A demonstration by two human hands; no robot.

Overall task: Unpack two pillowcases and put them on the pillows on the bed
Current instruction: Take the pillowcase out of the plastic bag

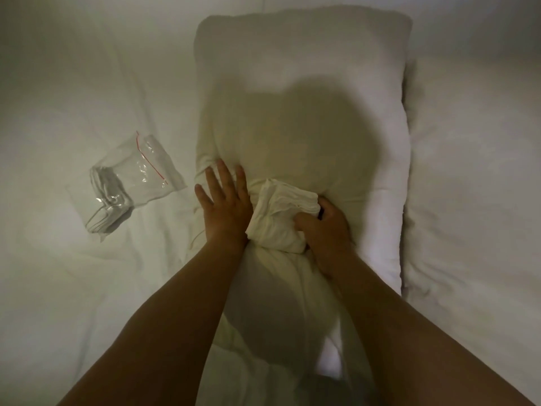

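Lying lengthwise on the white bed (58,288), the pillow (307,54) is stretching away from the person. The left hand (224,203) is pressing flat on the pillow's near-left part, its fingers straight and spread, holding nothing. Just to the right of it, the right hand (325,230) is gripping a bunched wad of white pillowcase (281,212), with thumb and fingers curled into the cloth. The wad is sitting on top of the pillow, at its near middle, between the two hands and touching both. More pale cloth is trailing down over the pillow's near end, towards the person. Well to the left of the pillow, a clear plastic bag (131,171) with a red zip strip is lying on the bed, and folded white fabric (102,183) is showing through it at its near end. A shadow (322,127) is falling across the pillow's middle, just beyond the hands.
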